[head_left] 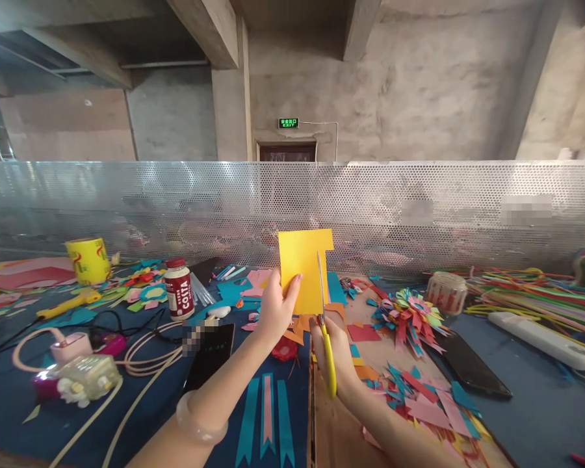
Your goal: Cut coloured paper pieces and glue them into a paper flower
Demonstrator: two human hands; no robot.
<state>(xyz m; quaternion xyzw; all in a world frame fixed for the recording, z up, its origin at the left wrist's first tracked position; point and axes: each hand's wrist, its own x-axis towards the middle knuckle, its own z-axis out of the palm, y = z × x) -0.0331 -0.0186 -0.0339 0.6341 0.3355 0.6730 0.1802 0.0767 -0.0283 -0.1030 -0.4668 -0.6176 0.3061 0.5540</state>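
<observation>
Head view: left hand pinches yellow paper; right hand grasps yellow-handled scissors, blades upright beside it

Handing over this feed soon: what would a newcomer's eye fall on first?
Probably the bright yellow paper sheet near the centre, held up by the left hand, with the scissors in the right hand at its right side. Next, perhaps the multicoloured flower-like paper bunch farther right, then the lit green exit sign high on the back wall.

Craft workshop, concrete wall, paper scraps
</observation>
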